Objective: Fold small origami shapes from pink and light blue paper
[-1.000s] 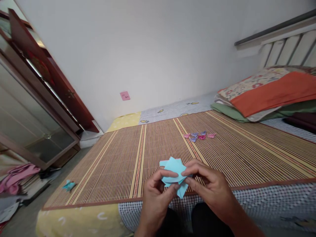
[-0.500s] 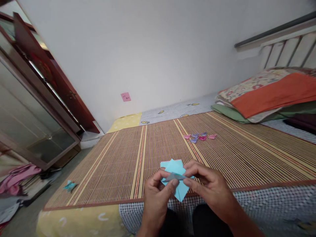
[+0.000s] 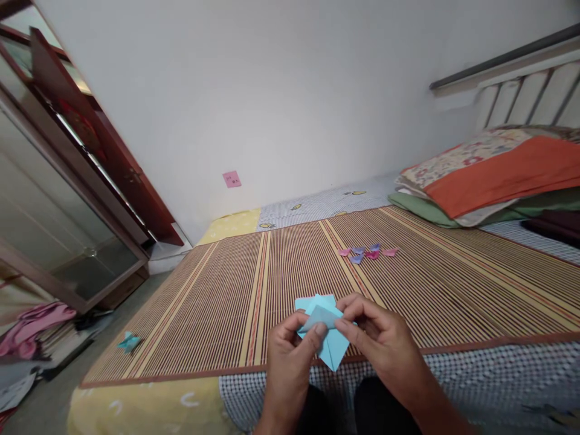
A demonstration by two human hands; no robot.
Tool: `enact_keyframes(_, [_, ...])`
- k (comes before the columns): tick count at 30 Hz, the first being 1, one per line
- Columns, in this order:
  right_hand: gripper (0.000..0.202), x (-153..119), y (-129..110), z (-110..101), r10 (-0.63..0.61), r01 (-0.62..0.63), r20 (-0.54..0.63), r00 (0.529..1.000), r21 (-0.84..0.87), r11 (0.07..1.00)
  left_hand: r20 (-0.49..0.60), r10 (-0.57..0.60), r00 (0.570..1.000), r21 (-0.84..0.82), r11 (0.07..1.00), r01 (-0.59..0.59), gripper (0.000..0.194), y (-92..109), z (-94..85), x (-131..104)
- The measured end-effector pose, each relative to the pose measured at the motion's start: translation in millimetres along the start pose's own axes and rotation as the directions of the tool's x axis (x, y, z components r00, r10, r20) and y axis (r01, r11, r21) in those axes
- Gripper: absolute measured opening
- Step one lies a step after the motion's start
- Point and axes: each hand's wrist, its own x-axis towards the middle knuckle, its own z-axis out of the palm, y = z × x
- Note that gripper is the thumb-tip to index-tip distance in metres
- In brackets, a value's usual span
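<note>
A light blue origami paper (image 3: 334, 349) is held between my two hands above the near part of the striped mat. My left hand (image 3: 293, 350) pinches its left side, thumb on the front near the middle fold. On the other side, my right hand (image 3: 378, 332) grips the right edge between thumb and fingers. A triangular flap lies upward across the front, with a point showing below it and more folded layers behind. Fingers behind the paper are partly hidden.
Several small folded paper pieces (image 3: 365, 252) in pink and purple lie farther back on the mat (image 3: 226, 290). A teal folded paper figure (image 3: 130, 342) rests near the left corner. Stacked bedding (image 3: 489, 172) is at the back right.
The front triangular flap, seen nearly edge-on before, now lies flatter and points up, pressed by my left thumb. Both hands keep their hold in almost the same place.
</note>
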Motion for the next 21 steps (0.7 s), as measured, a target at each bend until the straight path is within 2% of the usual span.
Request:
enact_keyframes(3, [0.026,0.5,1.0,-0.3,0.022,-0.022,0.024,0.999,0.001,1.000,-0.008,-0.019,1.000,0.005,1.000,0.019,0.038,-1.0,1.5,0.2])
enact_keyframes(9, [0.020,2.3,-0.9,0.2,-0.025,0.026,0.021,0.999,-0.061,0.998,0.000,-0.014,1.000,0.018,1.000,0.014,0.038,-0.2,2.5,0.9])
enact_keyframes(14, [0.025,0.3,4.2,4.9,0.003,-0.003,-0.002,1.000,0.003,1.000,0.014,-0.019,1.000,0.021,1.000,0.018,0.036,-3.0,2.1,-1.0])
enact_keyframes(21, [0.029,-3.0,9.0,8.9,0.057,-0.055,-0.034,0.998,0.056,0.997,-0.088,0.022,0.996,-0.008,1.000,-0.023,0.033,-4.6,6.2,-0.2])
